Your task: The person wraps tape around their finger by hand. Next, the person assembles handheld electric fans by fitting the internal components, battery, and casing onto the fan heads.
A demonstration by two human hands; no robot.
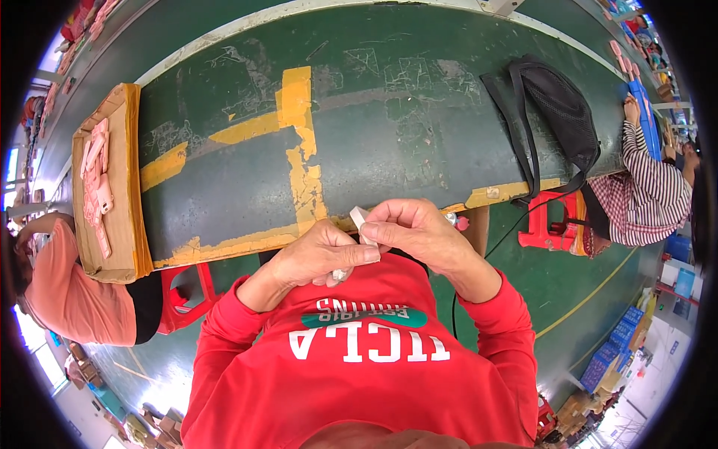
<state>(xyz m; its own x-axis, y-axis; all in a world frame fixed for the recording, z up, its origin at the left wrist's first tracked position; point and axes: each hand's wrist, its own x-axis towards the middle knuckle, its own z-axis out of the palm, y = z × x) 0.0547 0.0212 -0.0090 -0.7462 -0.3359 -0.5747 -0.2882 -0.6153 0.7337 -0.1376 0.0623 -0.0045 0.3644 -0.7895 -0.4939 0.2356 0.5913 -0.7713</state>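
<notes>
A black mesh bag (557, 112) lies on the green conveyor belt (374, 97), and a cardboard tray (123, 187) of pink parts sits at its left. Above the red shirt, the left hand (318, 254) and right hand (419, 232) pinch a small white plastic piece (360, 224) between their fingertips, wrists bent inward.

The fingers (374, 238) hid most of the small white piece (360, 218); its shape could not be told.
</notes>
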